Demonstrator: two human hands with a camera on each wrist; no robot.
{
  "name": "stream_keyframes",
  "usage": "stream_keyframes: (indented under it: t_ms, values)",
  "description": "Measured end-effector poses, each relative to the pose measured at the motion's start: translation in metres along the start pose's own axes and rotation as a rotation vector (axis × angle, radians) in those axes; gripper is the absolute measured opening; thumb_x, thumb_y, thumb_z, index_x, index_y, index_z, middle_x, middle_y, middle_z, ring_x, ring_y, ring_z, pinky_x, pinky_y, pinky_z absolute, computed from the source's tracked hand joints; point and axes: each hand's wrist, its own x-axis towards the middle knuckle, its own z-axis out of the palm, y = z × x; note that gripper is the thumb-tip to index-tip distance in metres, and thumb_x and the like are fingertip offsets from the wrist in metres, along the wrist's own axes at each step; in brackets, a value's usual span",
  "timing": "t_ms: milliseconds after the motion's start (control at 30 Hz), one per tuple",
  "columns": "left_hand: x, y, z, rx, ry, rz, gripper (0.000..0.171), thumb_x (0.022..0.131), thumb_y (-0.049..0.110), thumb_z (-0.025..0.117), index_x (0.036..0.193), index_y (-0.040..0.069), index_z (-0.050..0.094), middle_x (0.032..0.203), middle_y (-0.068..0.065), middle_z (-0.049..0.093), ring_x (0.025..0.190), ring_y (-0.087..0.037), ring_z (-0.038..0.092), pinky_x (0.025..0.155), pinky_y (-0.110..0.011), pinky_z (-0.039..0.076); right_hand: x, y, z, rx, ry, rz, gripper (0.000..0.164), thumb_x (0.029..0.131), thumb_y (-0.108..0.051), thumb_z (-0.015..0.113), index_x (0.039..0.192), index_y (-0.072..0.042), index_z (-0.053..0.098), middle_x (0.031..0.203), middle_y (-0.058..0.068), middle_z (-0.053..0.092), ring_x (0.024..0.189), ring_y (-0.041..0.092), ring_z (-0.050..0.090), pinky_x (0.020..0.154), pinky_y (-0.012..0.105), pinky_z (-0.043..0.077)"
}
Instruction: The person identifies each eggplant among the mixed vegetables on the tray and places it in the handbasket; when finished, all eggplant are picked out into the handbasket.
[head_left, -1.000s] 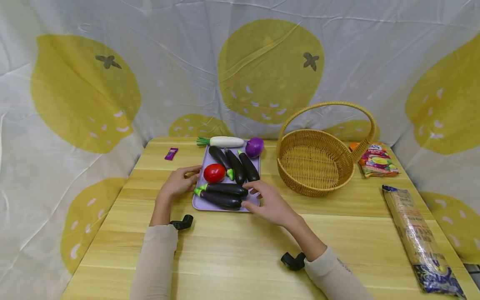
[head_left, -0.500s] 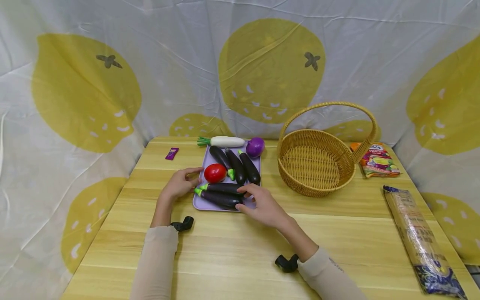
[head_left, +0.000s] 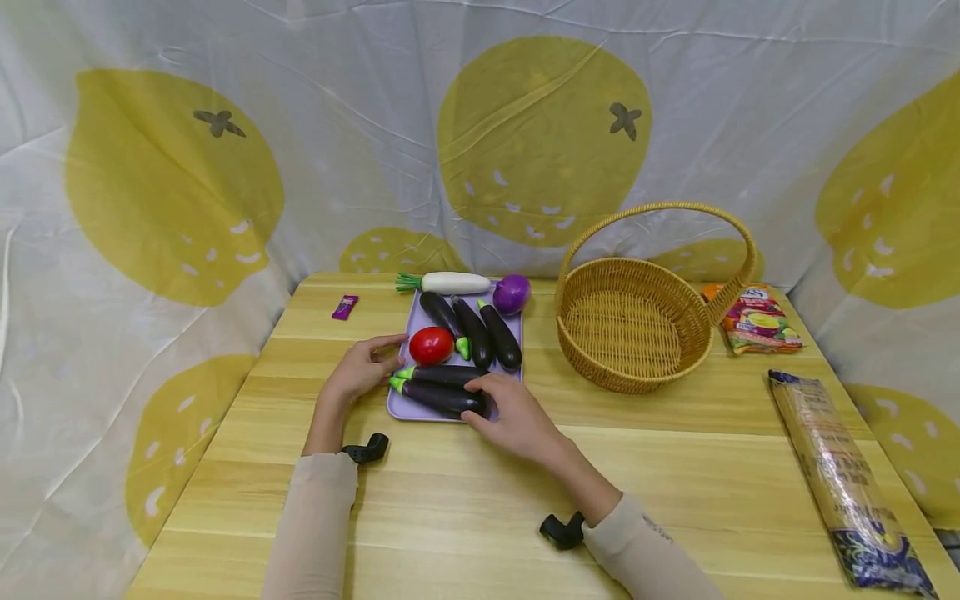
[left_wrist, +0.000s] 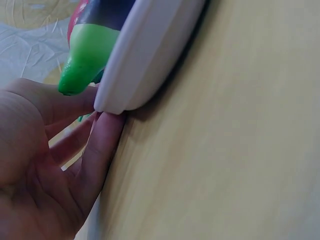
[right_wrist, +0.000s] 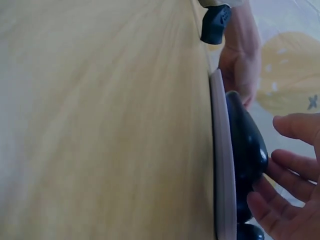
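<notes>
A lilac tray [head_left: 396,413] holds several glossy eggplants and a red tomato [head_left: 431,346]. My left hand [head_left: 362,368] is at its left edge, and in the left wrist view its fingers hold the rim from above and below. Two eggplants lie side by side at the front; the green stem end of an eggplant [left_wrist: 85,60] pokes past the rim. Over the right ends of this pair is my right hand [head_left: 517,418], its fingers spread and loosely bent. In the right wrist view the fingertips [right_wrist: 274,156] are at the dark eggplant [right_wrist: 245,142]; firm contact is unclear.
Behind the tray lie a white radish [head_left: 455,283] and a purple onion [head_left: 512,294]. A wicker basket [head_left: 633,379] with a tall handle stands to the right. Beyond it are a colourful snack bag [head_left: 761,321] and a long noodle packet [head_left: 836,475]. A small purple packet [head_left: 345,307] lies far left.
My right hand has moved left across the tray's right side, onto the ends of the front eggplants. The left hand has stayed at the tray's edge.
</notes>
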Motion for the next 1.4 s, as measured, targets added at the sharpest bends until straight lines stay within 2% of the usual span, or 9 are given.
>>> stream_keyframes:
  t_ms: [167, 533, 800, 933, 1200, 1400]
  values:
    - [0.001, -0.002, 0.001, -0.013, 0.012, -0.009, 0.048, 0.101, 0.022, 0.067, 0.148, 0.022, 0.057, 0.141, -0.016, 0.058, 0.097, -0.025, 0.06, 0.074, -0.028, 0.058, 0.001, -0.002, 0.005, -0.075, 0.023, 0.014, 0.044, 0.092, -0.035, 0.078, 0.127, -0.011, 0.069, 0.126, 0.001, 0.07, 0.124, 0.022, 0.061, 0.108, 0.042, 0.05]
    - [0.002, -0.002, 0.002, -0.038, 0.036, -0.007, 0.046, 0.101, 0.021, 0.068, 0.146, 0.023, 0.06, 0.135, -0.015, 0.062, 0.088, -0.021, 0.058, 0.072, -0.029, 0.059, 0.007, -0.007, 0.011, -0.132, 0.029, 0.059, 0.048, 0.087, -0.038, 0.083, 0.127, -0.013, 0.071, 0.126, 0.003, 0.068, 0.124, 0.026, 0.061, 0.104, 0.048, 0.052]
    - [0.001, -0.001, 0.003, -0.047, 0.045, -0.022, 0.044, 0.102, 0.019, 0.066, 0.146, 0.024, 0.06, 0.125, -0.016, 0.064, 0.087, -0.021, 0.057, 0.072, -0.028, 0.059, 0.012, -0.007, 0.016, -0.227, 0.023, 0.052, 0.049, 0.087, -0.037, 0.084, 0.128, -0.014, 0.072, 0.119, 0.001, 0.065, 0.113, 0.023, 0.06, 0.09, 0.042, 0.057]
    - [0.001, -0.002, 0.003, -0.067, 0.042, -0.023, 0.045, 0.101, 0.02, 0.067, 0.145, 0.024, 0.061, 0.122, -0.016, 0.065, 0.088, -0.02, 0.057, 0.073, -0.028, 0.059, 0.011, -0.007, 0.017, -0.234, 0.013, 0.044, 0.046, 0.088, -0.034, 0.083, 0.128, -0.013, 0.072, 0.118, 0.001, 0.063, 0.108, 0.023, 0.058, 0.086, 0.039, 0.056]
    - [0.001, -0.006, 0.002, -0.093, 0.034, -0.023, 0.049, 0.099, 0.021, 0.07, 0.147, 0.023, 0.059, 0.117, -0.018, 0.064, 0.087, -0.021, 0.057, 0.072, -0.027, 0.058, 0.007, -0.005, 0.01, -0.142, -0.009, 0.046, 0.044, 0.092, -0.031, 0.079, 0.13, -0.012, 0.07, 0.123, 0.003, 0.061, 0.119, 0.023, 0.057, 0.101, 0.043, 0.053]
    - [0.002, -0.006, 0.003, -0.108, 0.029, -0.034, 0.048, 0.1, 0.02, 0.069, 0.146, 0.024, 0.06, 0.125, -0.018, 0.063, 0.093, -0.023, 0.06, 0.075, -0.028, 0.061, 0.002, -0.006, -0.001, -0.095, -0.034, 0.064, 0.045, 0.096, -0.032, 0.075, 0.135, -0.014, 0.065, 0.137, 0.005, 0.064, 0.133, 0.025, 0.055, 0.114, 0.045, 0.046]
